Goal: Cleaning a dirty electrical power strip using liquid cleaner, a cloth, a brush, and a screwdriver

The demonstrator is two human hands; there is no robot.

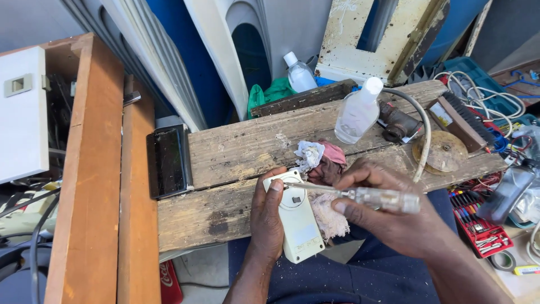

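Hands at centre of the head view, both busy over a weathered wooden desk [236,152]. Left hand [267,217] comes up from the near edge, its grip wrapped around a cream-coloured plastic switch box [297,222], thumb pressed on the top left corner of its face. The box lies slightly tilted, its far end over the desk's near edge, its near end hanging out above the person's dark blue lap. Right hand [388,217] comes in from the right, grip closed on the clear handle of a screwdriver [360,195]; the thin metal shaft runs left across the box and its tip sits on the upper face, just beside the left thumb.

Under and behind the box lies a bundle of rags [323,160], white and pink, touching the box's right side. Farther back on the desk, a clear plastic bottle [358,111] with a white cap stands tilted, and a second similar bottle [298,72] stands behind the desk. To the right of the first bottle sits a dark rusty fitting [399,124], then a round rusty disc [440,152] and a brush [461,121] with dark bristles. A pale cable [423,124] curves down past the disc.

On the left, a dark phone [167,162] lies against the desk's left end, beside a wooden frame [93,169]. Near right, a red case of tool bits [475,222] lies on the floor.
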